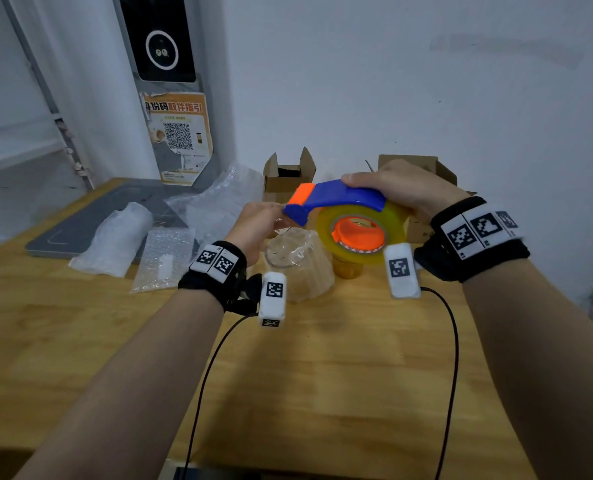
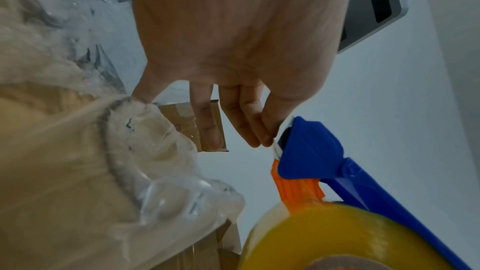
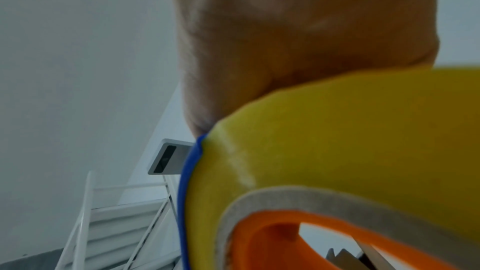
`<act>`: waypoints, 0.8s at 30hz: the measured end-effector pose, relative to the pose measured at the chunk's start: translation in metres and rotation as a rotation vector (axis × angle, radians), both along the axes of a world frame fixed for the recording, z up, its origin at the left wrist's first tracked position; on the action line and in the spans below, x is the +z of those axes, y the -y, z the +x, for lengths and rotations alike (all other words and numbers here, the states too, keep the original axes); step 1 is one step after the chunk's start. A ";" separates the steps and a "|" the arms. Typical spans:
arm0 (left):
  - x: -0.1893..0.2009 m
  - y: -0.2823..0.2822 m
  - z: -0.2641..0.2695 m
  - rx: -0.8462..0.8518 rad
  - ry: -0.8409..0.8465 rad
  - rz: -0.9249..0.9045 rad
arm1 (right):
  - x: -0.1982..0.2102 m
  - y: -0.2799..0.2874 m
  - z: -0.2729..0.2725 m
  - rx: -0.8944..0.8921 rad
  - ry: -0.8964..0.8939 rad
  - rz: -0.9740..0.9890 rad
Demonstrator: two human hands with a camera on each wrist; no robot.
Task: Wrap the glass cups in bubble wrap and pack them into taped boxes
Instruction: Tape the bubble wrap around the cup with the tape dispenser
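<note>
My right hand [image 1: 392,188] grips the blue and orange tape dispenser [image 1: 343,197] from above and holds it in the air, its yellow tape roll [image 1: 357,230] hanging below. My left hand [image 1: 272,213] pinches the tape end at the dispenser's cutter [image 2: 283,143]. Under both hands a glass cup wrapped in bubble wrap [image 1: 298,268] stands on the wooden table [image 1: 323,375]; it fills the left of the left wrist view [image 2: 78,171]. An amber cup [image 1: 348,270] stands behind it, partly hidden by the roll. The right wrist view shows my right hand [image 3: 298,38] over the roll [image 3: 337,130].
An open cardboard box [image 1: 288,178] stands at the back, another box [image 1: 423,166] behind my right hand. Loose bubble wrap sheets [image 1: 219,199], a wrapped bundle [image 1: 115,237] and a small bubble sheet [image 1: 165,258] lie left, on and near a grey pad [image 1: 80,223]. Black cables [image 1: 212,358] trail from my wrists.
</note>
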State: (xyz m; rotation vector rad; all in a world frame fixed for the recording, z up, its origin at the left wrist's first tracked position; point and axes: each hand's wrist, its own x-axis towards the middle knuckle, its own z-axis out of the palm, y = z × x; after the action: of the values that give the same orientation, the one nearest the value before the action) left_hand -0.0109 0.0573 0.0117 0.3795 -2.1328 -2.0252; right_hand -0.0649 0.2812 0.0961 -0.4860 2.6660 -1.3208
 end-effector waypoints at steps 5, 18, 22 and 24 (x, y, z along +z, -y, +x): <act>-0.003 -0.004 -0.001 0.011 -0.013 -0.042 | 0.003 0.004 0.002 -0.021 -0.021 0.037; 0.005 -0.011 -0.005 0.014 -0.013 -0.132 | 0.003 -0.001 0.007 -0.042 -0.001 0.042; 0.009 -0.014 -0.005 -0.016 -0.006 -0.140 | 0.002 -0.002 0.008 -0.046 -0.021 0.019; 0.012 -0.016 -0.002 -0.074 0.018 -0.108 | 0.001 -0.003 0.007 -0.043 -0.047 0.027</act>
State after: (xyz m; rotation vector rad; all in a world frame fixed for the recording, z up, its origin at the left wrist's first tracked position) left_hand -0.0129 0.0729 0.0237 0.3083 -2.2866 -1.9407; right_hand -0.0580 0.2847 0.0976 -0.4656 2.7433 -1.2993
